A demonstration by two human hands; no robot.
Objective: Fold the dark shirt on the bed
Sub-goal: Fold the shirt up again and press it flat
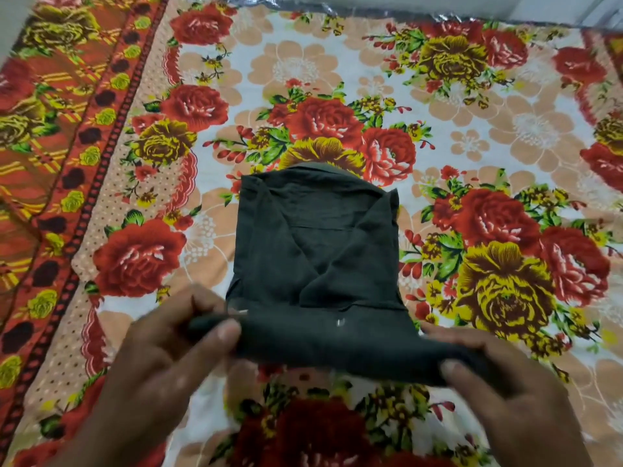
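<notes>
The dark shirt lies in the middle of the bed as a narrow folded strip, its collar at the far end and its sleeves tucked across the body. Its near hem is lifted off the sheet. My left hand pinches the hem's left corner between thumb and fingers. My right hand grips the hem's right corner, thumb on top. The stretch of hem between both hands is taut and slightly raised.
A floral bedsheet with red and yellow roses covers the bed. Its orange patterned border runs along the left side. A grey strip of mattress edge shows at the far end.
</notes>
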